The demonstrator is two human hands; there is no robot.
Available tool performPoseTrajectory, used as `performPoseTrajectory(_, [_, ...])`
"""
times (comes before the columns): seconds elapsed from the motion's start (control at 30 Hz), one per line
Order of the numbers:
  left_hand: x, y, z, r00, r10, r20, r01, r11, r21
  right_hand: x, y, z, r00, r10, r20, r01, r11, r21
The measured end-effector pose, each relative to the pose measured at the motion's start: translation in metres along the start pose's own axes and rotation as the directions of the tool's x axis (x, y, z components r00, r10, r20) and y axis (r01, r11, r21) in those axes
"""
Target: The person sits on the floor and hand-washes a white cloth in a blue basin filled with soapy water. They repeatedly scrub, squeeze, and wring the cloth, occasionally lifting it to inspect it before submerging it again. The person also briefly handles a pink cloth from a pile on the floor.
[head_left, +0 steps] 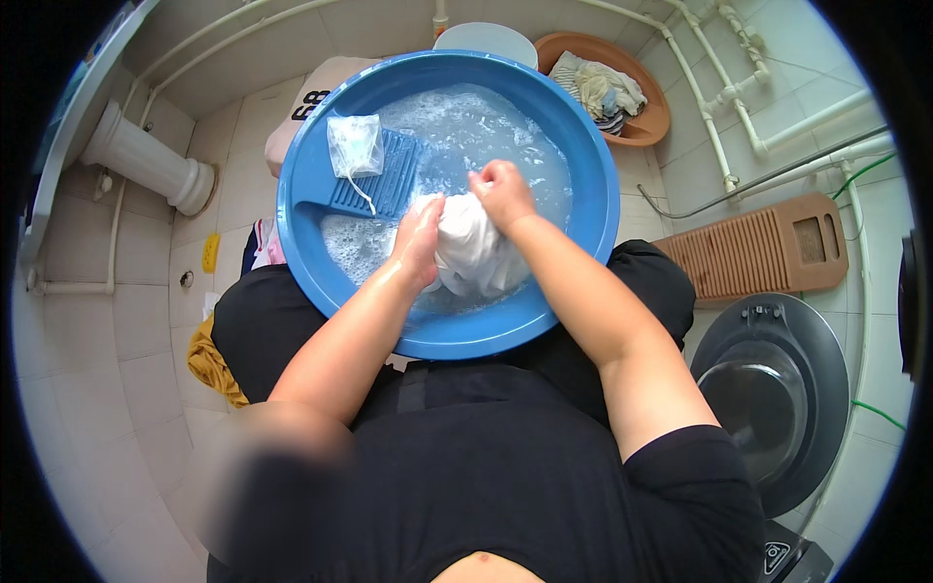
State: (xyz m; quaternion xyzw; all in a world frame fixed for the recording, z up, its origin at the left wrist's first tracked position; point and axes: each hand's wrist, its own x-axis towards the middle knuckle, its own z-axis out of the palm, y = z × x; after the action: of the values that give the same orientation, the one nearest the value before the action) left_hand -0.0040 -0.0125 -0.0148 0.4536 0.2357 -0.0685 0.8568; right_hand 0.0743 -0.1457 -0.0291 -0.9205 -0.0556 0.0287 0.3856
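A white wet cloth (473, 255) is bunched in soapy water inside a large blue basin (610, 219). My left hand (419, 243) is closed on the cloth's left side, its fingers together and partly hidden. My right hand (503, 197) grips the upper right part of the cloth in a fist. The garment's kind cannot be made out. Left of the hands, a ribbed blue washboard (398, 175) slopes down into the water. On it lies a whitish pouch (356, 146) with a cord hanging from it.
Behind the basin are a pale round tub (486, 41) and a brown basin (653, 121) with clothes. To the right, a brown washboard (768, 248) and a dark basin (826, 389) stand by pipes. Mustard cloth (214, 361) and a yellow brush-like item (211, 253) lie left.
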Motion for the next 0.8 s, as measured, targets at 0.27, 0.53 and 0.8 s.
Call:
performPoseTrajectory(0.27, [0.031, -0.007, -0.028, 0.944, 0.229, -0.237, -0.237, 0.972, -0.004, 0.006, 0.029, -0.020, 0.710, 0.178, 0.681, 0.196, 0.879, -0.434])
performPoseTrajectory(0.53, [0.033, -0.004, -0.024, 0.961, -0.116, 0.252, 0.224, 0.860, -0.459, -0.012, -0.010, 0.004, 0.997, -0.053, 0.053, 0.051, 0.998, 0.041])
performPoseTrajectory(0.8, [0.009, 0.008, -0.016, 0.971, -0.167, 0.171, 0.220, 0.905, -0.364, -0.092, -0.088, 0.002, 0.601, -0.795, -0.083, 0.797, 0.588, 0.138])
